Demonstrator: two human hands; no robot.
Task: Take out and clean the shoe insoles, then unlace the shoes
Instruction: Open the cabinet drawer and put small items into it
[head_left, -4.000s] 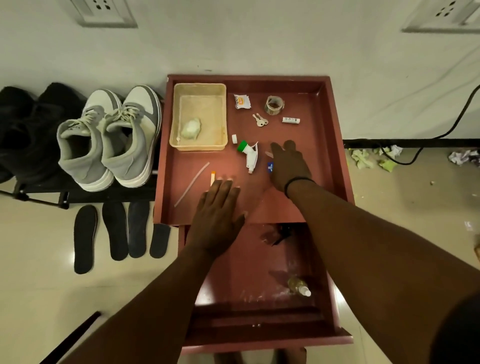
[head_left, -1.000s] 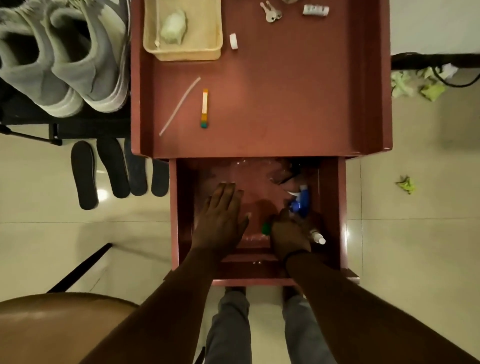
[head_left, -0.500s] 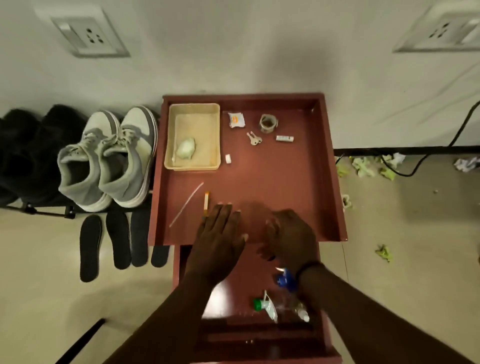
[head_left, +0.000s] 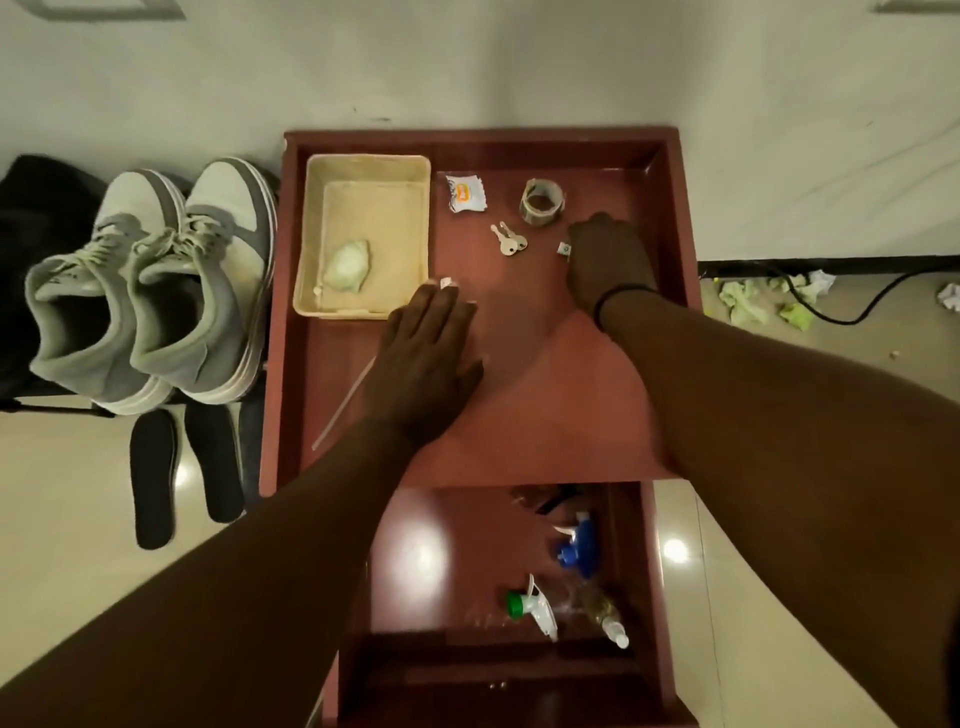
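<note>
A pair of grey and white laced sneakers (head_left: 150, 291) stands on a black rack left of the red table (head_left: 675, 218). Black insoles (head_left: 153, 478) lie on the floor in front of the rack. My left hand (head_left: 431, 364) rests flat on the table top, fingers straight, fingertips near a small white piece (head_left: 445, 283). My right hand (head_left: 608, 260) lies over a small white item (head_left: 563, 249) at the far right of the top. Its fingers are hidden, so its hold cannot be told.
On the table are a beige basket (head_left: 311, 234) holding a pale wad (head_left: 348, 267), keys (head_left: 508, 240), a tape roll (head_left: 542, 201), a sachet (head_left: 466, 193) and a thin stick (head_left: 343, 410). The open drawer (head_left: 647, 571) below holds a green-capped sprayer (head_left: 530, 605) and a blue sprayer (head_left: 574, 545).
Both hands have left the table's front edge and moved farther in. The right one reached the small white item at the far right; the left one slid toward the basket.
</note>
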